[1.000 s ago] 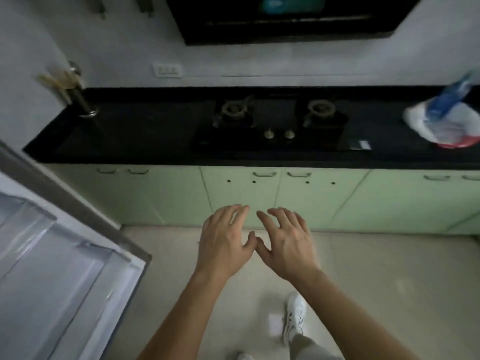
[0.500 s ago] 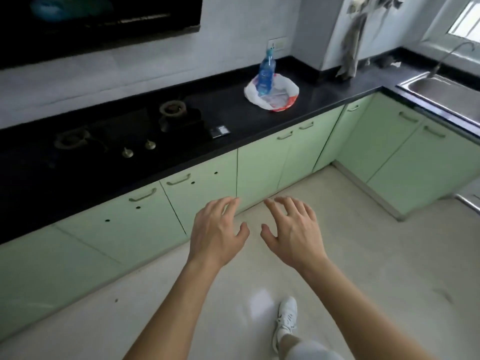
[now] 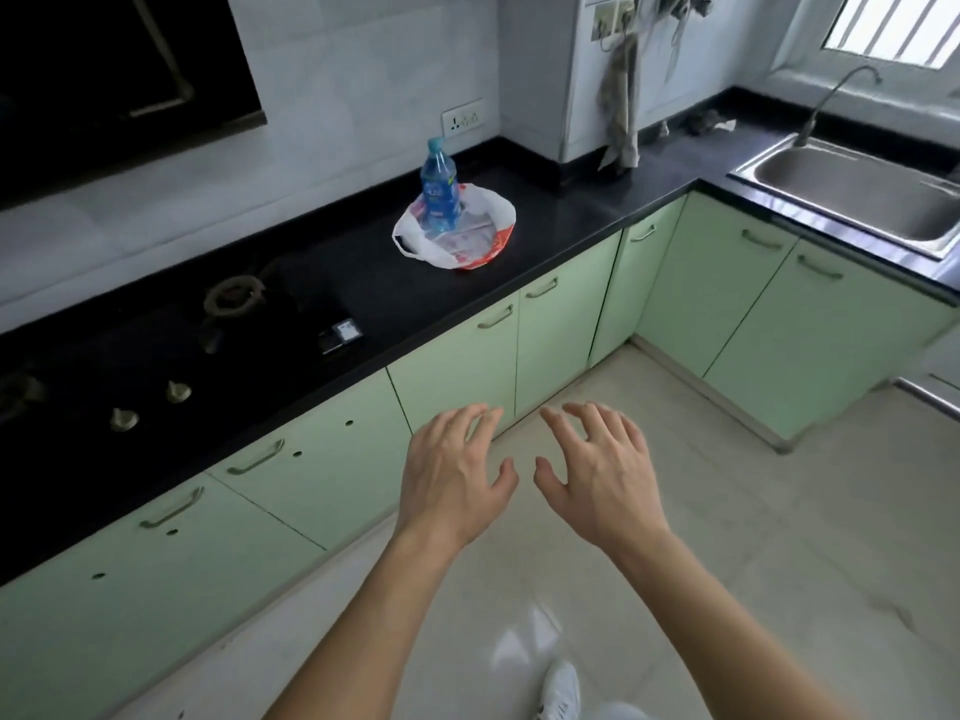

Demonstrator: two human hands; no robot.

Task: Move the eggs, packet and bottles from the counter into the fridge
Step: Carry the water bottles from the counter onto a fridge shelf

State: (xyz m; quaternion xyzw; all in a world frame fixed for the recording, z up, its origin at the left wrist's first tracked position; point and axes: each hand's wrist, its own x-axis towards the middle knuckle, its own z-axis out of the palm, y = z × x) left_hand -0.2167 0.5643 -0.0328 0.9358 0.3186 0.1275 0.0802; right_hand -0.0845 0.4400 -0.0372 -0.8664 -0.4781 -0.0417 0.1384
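Observation:
A blue plastic bottle [image 3: 438,188] stands upright on the black counter [image 3: 561,215], inside a crumpled white and red plastic bag [image 3: 467,241] that holds a flat packet. No eggs show; the bag's contents are partly hidden. My left hand [image 3: 452,475] and my right hand [image 3: 597,472] are held out side by side over the floor, palms down, fingers spread, holding nothing. Both are well short of the counter and the bottle. The fridge is out of view.
A gas hob [image 3: 171,356] with burners and knobs fills the counter's left part, with a small dark box [image 3: 340,335] at its right edge. Pale green cabinets [image 3: 457,366] run below. A steel sink [image 3: 857,192] sits at the right. My white shoe [image 3: 561,691] stands on the tiled floor.
The view has swung right: the open fridge door has left the frame, and the bottle, bag and sink have come in closer. Both hands stay empty, spread a little wider apart.

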